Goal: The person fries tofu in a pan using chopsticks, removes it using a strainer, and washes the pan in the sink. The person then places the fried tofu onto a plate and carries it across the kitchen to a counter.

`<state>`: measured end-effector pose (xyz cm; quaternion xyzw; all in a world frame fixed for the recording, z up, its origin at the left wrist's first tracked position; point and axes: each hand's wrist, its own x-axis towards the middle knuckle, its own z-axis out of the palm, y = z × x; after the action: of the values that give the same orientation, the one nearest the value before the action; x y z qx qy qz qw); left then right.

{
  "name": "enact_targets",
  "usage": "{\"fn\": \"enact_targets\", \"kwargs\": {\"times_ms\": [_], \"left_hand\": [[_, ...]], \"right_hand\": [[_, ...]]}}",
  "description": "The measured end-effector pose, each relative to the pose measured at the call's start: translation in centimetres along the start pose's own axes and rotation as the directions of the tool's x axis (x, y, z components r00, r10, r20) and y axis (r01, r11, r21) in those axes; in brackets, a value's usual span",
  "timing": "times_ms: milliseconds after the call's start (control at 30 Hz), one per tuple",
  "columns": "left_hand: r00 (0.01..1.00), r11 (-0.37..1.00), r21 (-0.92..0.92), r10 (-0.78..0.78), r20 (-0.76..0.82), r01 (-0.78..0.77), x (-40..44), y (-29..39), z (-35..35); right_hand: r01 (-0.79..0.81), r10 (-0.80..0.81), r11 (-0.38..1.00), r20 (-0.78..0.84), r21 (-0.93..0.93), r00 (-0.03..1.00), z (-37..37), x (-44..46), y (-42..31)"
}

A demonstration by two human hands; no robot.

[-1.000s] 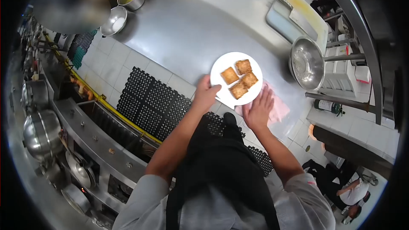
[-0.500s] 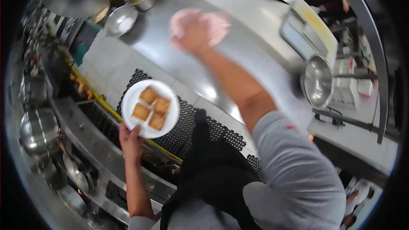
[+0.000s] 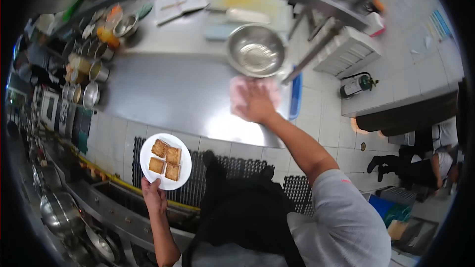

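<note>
My left hand (image 3: 154, 195) grips the near rim of a white plate (image 3: 184, 177), thumb on top, out over the floor mat. On the plate sit several square, golden-brown fried pieces (image 3: 173, 155); they look like tofu or toast, but I cannot tell which. My right hand (image 3: 258, 103) lies with fingers spread on a pink cloth (image 3: 238, 98), pressing it to the steel counter (image 3: 163, 94) near its right end. Just beyond the cloth stands a large metal bowl (image 3: 257, 52).
Small metal bowls and pots (image 3: 92, 94) line the counter's left end. An open notebook (image 3: 180, 6) and a yellow-stained board (image 3: 247, 2) lie at the back. Woks (image 3: 62, 212) sit along the stove at left. A fire extinguisher (image 3: 357, 85) and another person (image 3: 425, 168) are at right.
My right hand has slid the pink cloth rightward along the counter, up to the large bowl. The view has turned right. My left hand keeps hold of the plate.
</note>
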<state>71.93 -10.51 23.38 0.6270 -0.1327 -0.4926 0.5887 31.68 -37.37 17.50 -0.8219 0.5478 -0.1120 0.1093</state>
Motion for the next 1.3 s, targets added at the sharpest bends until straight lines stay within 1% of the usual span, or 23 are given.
{"fn": "enact_targets", "kwargs": {"times_ms": [33,100,167,233,300,367,433,500,567,667,733,767,800,833,867,967,1067,1133,1167,1200,1233,1267,1300], "left_hand": [[1.000,1.000,0.019,-0.011,0.028,0.011,-1.5,-0.9,1.8],[0.997,0.999,0.032,-0.028,0.077,0.025,-4.0,-2.2,6.1],[0.987,0.997,0.014,-0.076,0.144,0.074,-6.1,-2.6,10.1],[0.964,0.994,0.004,-0.103,0.243,0.105,-7.9,-4.4,14.3],[0.935,0.989,0.021,-0.145,0.324,0.146,-10.2,-4.9,18.5],[0.898,0.985,0.044,-0.169,0.407,0.165,-9.7,-5.8,21.3],[0.867,0.983,0.084,-0.183,0.463,0.162,-11.0,-6.4,25.7],[0.841,0.975,0.140,-0.219,0.495,0.171,-11.9,-6.7,29.8],[0.808,0.973,0.157,-0.226,0.544,0.167,-11.7,-7.7,33.6],[0.766,0.975,0.142,-0.224,0.603,0.173,-11.8,-9.3,39.1],[0.739,0.979,0.132,-0.201,0.643,0.152,-11.9,-10.3,42.9],[0.764,0.985,0.059,-0.164,0.624,0.163,-12.0,-11.3,45.7],[0.764,0.984,0.074,-0.173,0.622,0.163,-11.1,-12.2,47.8],[0.686,0.977,0.164,-0.211,0.697,0.133,-9.6,-12.3,48.9],[0.686,0.977,0.159,-0.215,0.695,0.145,-10.3,-11.8,51.5],[0.725,0.979,0.134,-0.206,0.657,0.156,-8.7,-13.6,57.3],[0.743,0.978,0.136,-0.208,0.636,0.158,-8.0,-13.6,61.9],[0.751,0.978,0.147,-0.208,0.626,0.148,-7.6,-13.5,65.4],[0.770,0.979,0.192,-0.173,0.614,0.066,-7.2,-13.7,67.1],[0.777,0.981,0.178,-0.169,0.606,0.074,-6.6,-13.7,68.9],[0.780,0.982,0.167,-0.172,0.601,0.088,-6.0,-13.9,69.8],[0.783,0.982,0.159,-0.178,0.596,0.101,-5.5,-14.2,70.9],[0.796,0.981,0.160,-0.184,0.576,0.111,-5.1,-14.3,72.1]], "right_hand": [[-0.011,0.010,1.000,0.062,0.022,0.998,-3.1,-1.5,-0.4],[0.065,-0.046,0.989,-0.142,0.129,0.989,-4.1,-7.2,0.4],[0.059,0.011,0.955,-0.232,0.291,0.973,-6.7,-13.7,0.2],[-0.124,0.169,0.889,-0.062,0.440,0.984,-7.0,-21.8,2.4],[-0.292,0.283,0.837,0.091,0.462,0.955,-6.0,-29.8,6.1],[-0.434,0.304,0.786,0.336,0.441,0.892,-5.9,-35.7,10.1],[-0.567,0.425,0.750,0.408,0.341,0.808,-7.0,-41.8,13.6],[-0.708,0.594,0.608,0.386,0.358,0.706,-9.2,-46.6,15.7],[-0.733,0.708,0.594,0.219,0.330,0.672,-8.8,-51.2,18.2],[-0.837,0.830,0.428,0.218,0.342,0.513,-10.6,-55.2,19.9],[-0.842,0.837,0.375,0.248,0.388,0.487,-8.0,-58.2,23.4],[-0.861,0.819,0.366,0.317,0.352,0.478,-8.7,-58.2,24.4],[-0.817,0.791,0.431,0.276,0.382,0.546,-9.3,-57.9,25.2],[-0.821,0.793,0.373,0.312,0.431,0.524,-9.7,-56.8,26.2],[-0.821,0.797,0.312,0.339,0.478,0.500,-10.9,-55.6,27.0],[-0.833,0.784,0.336,0.360,0.439,0.506,-13.1,-51.6,31.0],[-0.811,0.796,0.348,0.308,0.471,0.521,-13.2,-48.9,35.3],[-0.857,0.776,0.275,0.426,0.435,0.465,-15.0,-47.2,37.4],[-0.873,0.762,0.245,0.473,0.422,0.442,-14.7,-47.0,38.8],[-0.884,0.759,0.217,0.498,0.414,0.420,-14.4,-47.0,41.0],[-0.854,0.776,0.260,0.429,0.451,0.462,-11.8,-48.9,43.6],[-0.859,0.799,0.191,0.433,0.474,0.417,-10.3,-50.4,45.4],[-0.858,0.838,0.057,0.443,0.510,0.319,-7.8,-52.5,47.2]]}}
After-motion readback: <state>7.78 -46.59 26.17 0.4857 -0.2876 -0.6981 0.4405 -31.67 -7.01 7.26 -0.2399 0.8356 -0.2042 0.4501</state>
